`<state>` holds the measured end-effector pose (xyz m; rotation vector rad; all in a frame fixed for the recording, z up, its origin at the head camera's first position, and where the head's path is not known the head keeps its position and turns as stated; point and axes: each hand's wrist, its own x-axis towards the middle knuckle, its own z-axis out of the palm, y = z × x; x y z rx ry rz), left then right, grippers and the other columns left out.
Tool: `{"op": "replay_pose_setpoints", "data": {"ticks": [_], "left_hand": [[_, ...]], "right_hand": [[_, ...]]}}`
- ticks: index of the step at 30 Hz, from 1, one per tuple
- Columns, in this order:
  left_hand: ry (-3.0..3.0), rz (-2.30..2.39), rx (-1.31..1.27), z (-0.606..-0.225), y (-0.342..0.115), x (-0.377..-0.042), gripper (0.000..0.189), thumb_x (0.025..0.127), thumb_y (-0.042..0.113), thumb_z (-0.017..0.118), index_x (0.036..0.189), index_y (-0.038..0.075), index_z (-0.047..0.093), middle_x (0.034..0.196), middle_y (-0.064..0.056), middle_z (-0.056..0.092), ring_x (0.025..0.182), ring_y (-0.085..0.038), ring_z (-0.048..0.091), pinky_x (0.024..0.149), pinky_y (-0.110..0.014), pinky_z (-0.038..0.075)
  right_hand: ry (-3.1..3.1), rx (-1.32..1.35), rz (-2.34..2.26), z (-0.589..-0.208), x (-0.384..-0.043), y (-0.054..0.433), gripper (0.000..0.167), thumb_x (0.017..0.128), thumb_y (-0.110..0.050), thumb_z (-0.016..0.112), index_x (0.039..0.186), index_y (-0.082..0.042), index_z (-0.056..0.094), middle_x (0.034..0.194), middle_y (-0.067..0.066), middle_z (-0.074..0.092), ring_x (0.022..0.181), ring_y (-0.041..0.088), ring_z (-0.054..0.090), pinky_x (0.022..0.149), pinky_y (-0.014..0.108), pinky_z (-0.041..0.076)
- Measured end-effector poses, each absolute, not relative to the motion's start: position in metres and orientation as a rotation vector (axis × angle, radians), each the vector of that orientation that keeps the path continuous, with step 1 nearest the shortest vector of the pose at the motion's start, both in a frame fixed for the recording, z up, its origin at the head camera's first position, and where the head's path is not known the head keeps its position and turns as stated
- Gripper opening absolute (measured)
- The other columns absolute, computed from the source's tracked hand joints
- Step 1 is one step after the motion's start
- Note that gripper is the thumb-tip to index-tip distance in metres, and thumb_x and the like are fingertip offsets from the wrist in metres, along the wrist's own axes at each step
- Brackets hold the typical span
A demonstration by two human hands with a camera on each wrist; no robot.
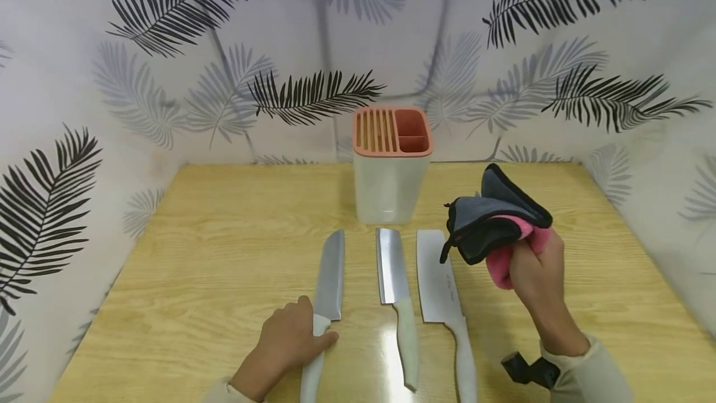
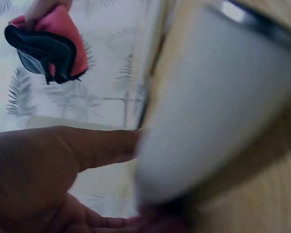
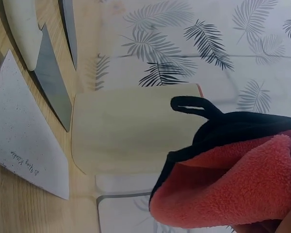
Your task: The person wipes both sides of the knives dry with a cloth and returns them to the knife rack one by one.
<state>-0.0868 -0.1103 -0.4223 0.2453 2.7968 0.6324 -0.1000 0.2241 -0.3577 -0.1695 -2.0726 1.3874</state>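
My left hand (image 1: 286, 336) is on the pale handle of the left kitchen knife (image 1: 331, 275), close to the blade. In the left wrist view, thumb and fingers lie on either side of the blurred white handle (image 2: 218, 102). The blade points away from me on the table. My right hand (image 1: 539, 269) grips a bunched cleaning cloth (image 1: 495, 215), grey on one face and pink on the other, with black edging. It is held up at the right. The fuzzy pink side and a black loop of the cloth (image 3: 228, 187) show in the right wrist view.
Right of the left knife lie a narrower knife (image 1: 398, 278) and a broad cleaver (image 1: 439, 282), handles toward me. Behind them stands a white knife holder (image 1: 386, 194) with an orange slotted top. Leaf-patterned cloth (image 1: 291, 30) hangs behind the wooden table (image 1: 235, 235).
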Motion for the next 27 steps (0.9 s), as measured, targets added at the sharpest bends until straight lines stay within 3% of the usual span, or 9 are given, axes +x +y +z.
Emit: {"op": "replay_pose_setpoints", "data": {"ticks": [4,7,12,19,27], "left_hand": [[2.758,0.762,0.153,-0.43,-0.113,-0.094,0.026,0.073,0.025,0.07,0.069,0.007,0.052,0.061,-0.001,0.047,0.051,-0.014,0.044,0.044,-0.023,0.035],[2.718,0.878,0.104,-0.43,-0.116,-0.095,0.024,0.074,0.026,0.068,0.067,0.009,0.053,0.059,0.001,0.048,0.051,-0.012,0.044,0.045,-0.023,0.035],[2.627,1.121,0.114,-0.42,-0.118,-0.092,0.021,0.086,0.021,0.062,0.087,0.001,0.061,0.064,-0.004,0.059,0.05,-0.012,0.054,0.045,-0.023,0.042],[2.254,1.402,0.14,-0.4,-0.114,-0.081,0.028,0.098,0.018,0.055,0.116,-0.004,0.053,0.068,-0.006,0.06,0.044,-0.011,0.053,0.039,-0.023,0.043],[2.08,1.435,0.297,-0.402,-0.08,-0.067,0.021,0.095,0.018,0.06,0.105,0.0,0.057,0.065,-0.003,0.057,0.043,-0.01,0.05,0.04,-0.02,0.043]], "right_hand": [[-2.178,-0.247,1.347,-0.359,-0.103,0.228,0.016,0.097,-0.004,0.051,0.085,-0.004,0.062,0.068,-0.015,0.053,0.063,0.002,0.051,0.059,0.017,0.041],[-2.273,-0.319,1.27,-0.361,-0.107,0.235,0.02,0.096,-0.011,0.054,0.081,0.001,0.061,0.063,-0.012,0.052,0.059,0.003,0.049,0.056,0.02,0.04],[-2.416,-0.458,1.202,-0.364,-0.112,0.247,0.034,0.095,-0.021,0.054,0.067,-0.003,0.054,0.056,-0.005,0.049,0.053,0.008,0.048,0.049,0.026,0.038],[-2.423,-0.468,1.189,-0.36,-0.114,0.25,0.04,0.096,-0.027,0.055,0.063,-0.006,0.051,0.054,-0.004,0.05,0.051,0.007,0.048,0.048,0.027,0.038],[-2.166,-0.241,1.138,-0.33,-0.112,0.22,0.036,0.091,-0.015,0.06,0.06,0.0,0.051,0.05,-0.016,0.044,0.047,-0.001,0.041,0.046,0.019,0.032]]}}
